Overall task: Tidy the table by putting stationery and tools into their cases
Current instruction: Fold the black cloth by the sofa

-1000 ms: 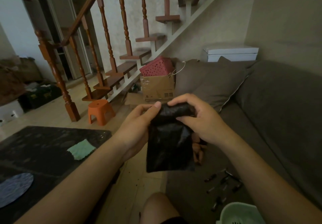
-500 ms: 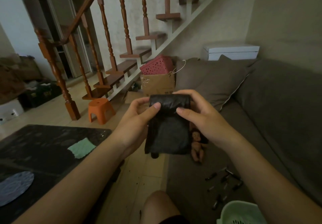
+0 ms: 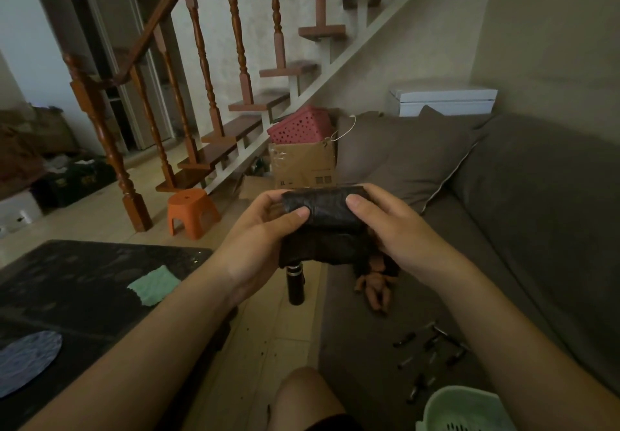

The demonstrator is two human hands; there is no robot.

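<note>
Head view: left hand (image 3: 255, 229) and right hand (image 3: 396, 226) each pinch the black case (image 3: 322, 226), thumbs on its rolled upper edge, held in mid-air between table (image 3: 84, 279) and sofa (image 3: 536, 212). Judged step: rolling the case closed. Next move calls for an even roll; small tools (image 3: 431, 343) lie loose on the sofa.

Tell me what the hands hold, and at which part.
A black pouch: the left hand and the right hand pinch its rolled upper end, one at each side.
</note>
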